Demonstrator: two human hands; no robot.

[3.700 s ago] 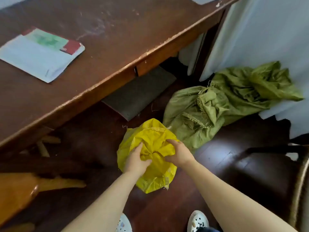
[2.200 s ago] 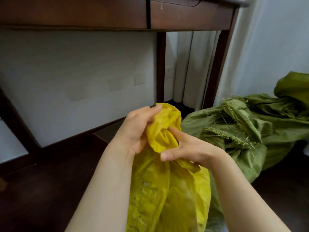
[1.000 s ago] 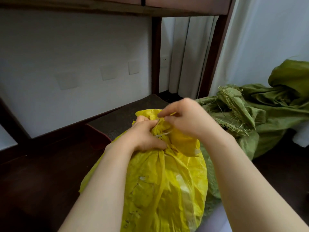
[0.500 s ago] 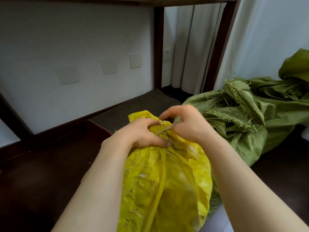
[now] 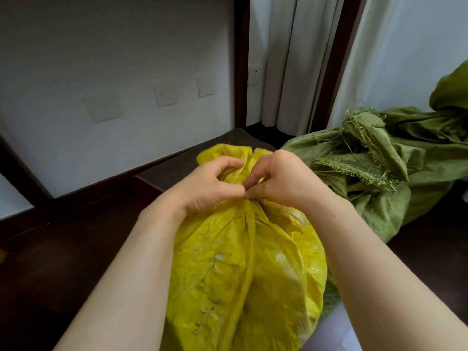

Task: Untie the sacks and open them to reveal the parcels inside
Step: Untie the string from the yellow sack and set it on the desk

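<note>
At the centre of the frame, both hands pinch the gathered neck of the crinkled yellow woven plastic sack (image 5: pixel 243 269): the left hand (image 5: pixel 210 188) is closed around the bunch to steady it, the right hand (image 5: pixel 283 181) closed fingertip-tight, apparently to work the knot. The frayed green woven sack (image 5: pixel 379 173) lies at right, untouched.

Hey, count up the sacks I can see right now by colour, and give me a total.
Yellow sacks: 1, the yellow sack, gripped at its bunched neck by the left hand and the right hand.
Green sacks: 1 crumpled green heap on the floor; whether it is more than one sack cannot be told.
Total: 2
</note>
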